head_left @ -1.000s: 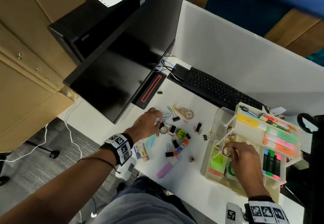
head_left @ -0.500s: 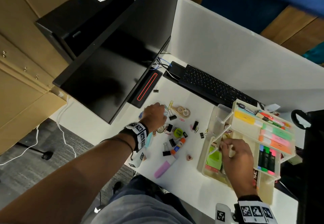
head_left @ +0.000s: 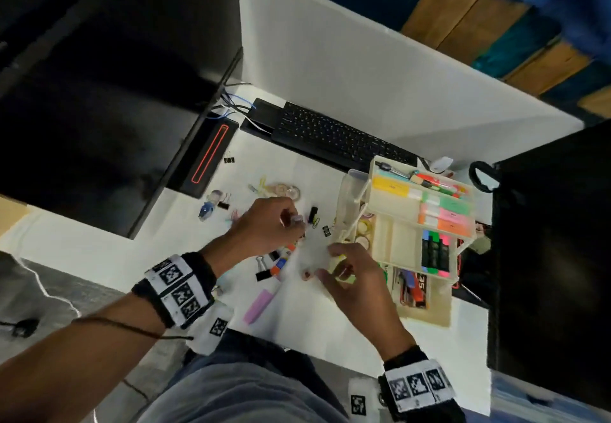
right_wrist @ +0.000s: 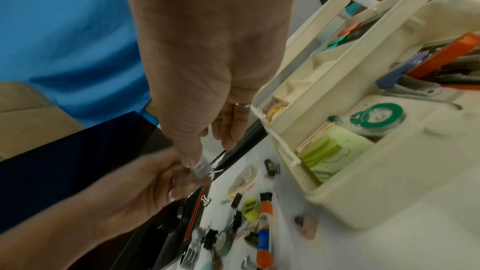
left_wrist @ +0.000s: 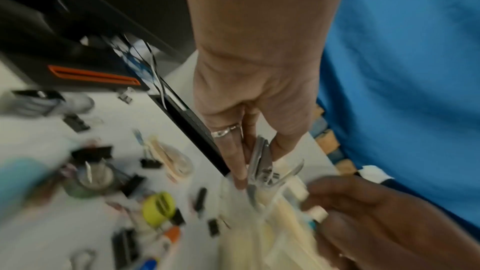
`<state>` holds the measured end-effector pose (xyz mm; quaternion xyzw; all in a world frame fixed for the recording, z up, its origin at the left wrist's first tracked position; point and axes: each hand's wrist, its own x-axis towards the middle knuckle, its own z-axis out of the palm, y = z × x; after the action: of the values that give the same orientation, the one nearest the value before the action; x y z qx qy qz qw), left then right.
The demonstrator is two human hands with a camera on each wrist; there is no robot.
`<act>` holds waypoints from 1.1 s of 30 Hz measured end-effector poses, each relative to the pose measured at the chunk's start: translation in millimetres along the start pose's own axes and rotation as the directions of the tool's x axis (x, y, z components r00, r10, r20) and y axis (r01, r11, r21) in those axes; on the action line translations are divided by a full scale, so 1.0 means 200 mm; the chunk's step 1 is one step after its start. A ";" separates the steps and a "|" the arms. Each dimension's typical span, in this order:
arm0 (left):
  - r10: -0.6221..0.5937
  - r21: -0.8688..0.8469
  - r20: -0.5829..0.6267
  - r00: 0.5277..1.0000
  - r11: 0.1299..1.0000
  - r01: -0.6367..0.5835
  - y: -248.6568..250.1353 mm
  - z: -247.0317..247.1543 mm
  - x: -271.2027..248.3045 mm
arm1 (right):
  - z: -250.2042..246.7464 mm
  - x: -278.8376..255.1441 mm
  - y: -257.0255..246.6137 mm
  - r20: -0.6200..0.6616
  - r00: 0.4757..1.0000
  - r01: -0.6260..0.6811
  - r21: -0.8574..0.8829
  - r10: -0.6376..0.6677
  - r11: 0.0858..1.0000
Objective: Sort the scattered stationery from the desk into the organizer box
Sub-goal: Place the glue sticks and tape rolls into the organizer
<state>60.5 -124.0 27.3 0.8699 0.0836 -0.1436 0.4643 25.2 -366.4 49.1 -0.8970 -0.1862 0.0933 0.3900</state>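
The left hand (left_wrist: 249,110) pinches a small metal clip (left_wrist: 262,163) in its grip above the bench (head_left: 297,303), at nine o'clock of the organizer box (head_left: 426,310). The right hand (head_left: 350,277) reaches in with fingers loosely curled; whether it has hold is unclear. A fumbled handover could drop the clip among the scattered stationery.

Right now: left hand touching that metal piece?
Touching. The left wrist view shows the left hand pinching the metal piece between its fingers.

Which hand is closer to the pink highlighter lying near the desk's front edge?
Left. The left hand hovers just beyond the pink highlighter; the right hand sits farther off beside the organizer box.
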 end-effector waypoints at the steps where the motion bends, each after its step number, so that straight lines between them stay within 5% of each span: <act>1: 0.018 -0.051 0.049 0.999 0.999 -0.016 0.05 0.05 -0.03 | 0.02 0.00 0.00 0.017 1.000 -0.001 0.007 0.001 1.000; 9: 0.064 -0.379 0.241 0.968 0.925 0.033 0.28 0.45 -0.09 | -0.21 -0.17 0.17 -0.225 0.965 -0.111 0.106 0.133 0.988; 11: 0.134 -0.347 0.316 0.939 0.938 -0.017 0.32 0.53 -0.12 | -0.32 -0.26 0.27 -0.207 0.958 -0.181 0.103 0.199 0.978; 15: 0.221 0.032 0.437 0.872 0.965 -0.260 0.28 0.68 -0.12 | -0.55 -0.42 0.57 -0.139 0.940 -0.327 -0.093 0.313 0.940; 19: 0.250 0.403 0.534 0.807 0.764 -0.504 0.18 0.74 -0.11 | -0.60 -0.48 0.77 -0.079 0.950 -0.312 -0.265 0.302 0.913; 23: 0.215 0.403 0.553 0.805 0.777 -0.484 0.10 0.74 -0.12 | -0.54 -0.46 0.89 0.007 0.945 -0.305 -0.351 0.328 0.885; 27: 0.201 0.364 0.564 0.801 0.810 -0.460 0.08 0.72 -0.12 | -0.54 -0.42 0.92 0.077 0.903 -0.386 -0.285 0.422 0.878; 33: 0.207 0.330 0.550 0.809 0.836 -0.439 0.10 0.71 -0.10 | -0.53 -0.36 0.98 0.225 0.818 -0.409 -0.419 0.529 0.811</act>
<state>22.9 -252.7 -26.1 0.8868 -0.2259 -0.2922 0.2780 43.2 -588.6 -20.8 -0.9407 -0.0317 0.3024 0.1504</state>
